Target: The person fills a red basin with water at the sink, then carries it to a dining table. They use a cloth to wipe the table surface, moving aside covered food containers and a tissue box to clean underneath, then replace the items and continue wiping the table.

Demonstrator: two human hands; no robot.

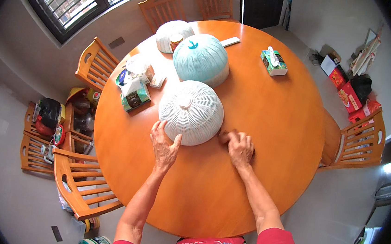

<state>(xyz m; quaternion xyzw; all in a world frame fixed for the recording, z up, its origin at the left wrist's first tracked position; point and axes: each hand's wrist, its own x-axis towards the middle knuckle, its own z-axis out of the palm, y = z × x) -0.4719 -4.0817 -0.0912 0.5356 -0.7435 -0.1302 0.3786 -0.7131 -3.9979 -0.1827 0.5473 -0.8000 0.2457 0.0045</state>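
Observation:
A white woven dome-shaped food cover [190, 114] with a round knob on top rests on the round wooden table [265, 174] in front of me. My left hand [164, 147] is at its near left rim, fingers spread and thumb apart, fingertips against the weave. To the right of the cover, my right hand [240, 150] is low over the tabletop with its fingers curled. A dark brownish patch shows beside its fingertips; whether that is a held thing, the thumb or a reflection is unclear. Behind stands a light blue food cover [200, 57] with a teal knob.
Farther back are another white cover [173, 32] and a jar [175, 40]. Left of the covers, a green tissue pack [135, 97] lies by plastic-wrapped items [139, 70]. A tissue box [273, 63] sits far right. Wooden chairs [83, 184] surround the table; red boxes [348, 98] line the right wall.

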